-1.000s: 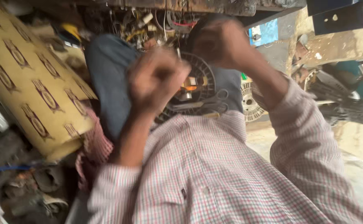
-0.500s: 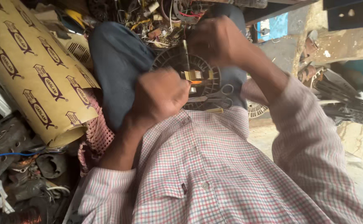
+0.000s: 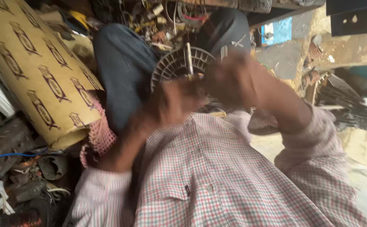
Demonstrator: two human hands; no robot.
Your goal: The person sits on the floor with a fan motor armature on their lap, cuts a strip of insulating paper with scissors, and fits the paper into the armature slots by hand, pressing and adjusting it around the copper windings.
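Here, blurred left hand [image 3: 173, 103], right hand [image 3: 229, 80] at finned motor part [image 3: 173, 65]; grip unclear.

Left hand [image 3: 173, 105] and right hand [image 3: 234, 80] motion-blurred, grips unreadable, round finned part [image 3: 171, 67] half hidden behind them

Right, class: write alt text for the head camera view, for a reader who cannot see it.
Two motion-blurred hands, the left hand and right hand, meet at a round grey finned motor part with an upright metal shaft on the person's lap. A checked pink shirt fills the foreground; a yellow patterned paper roll lies alongside.
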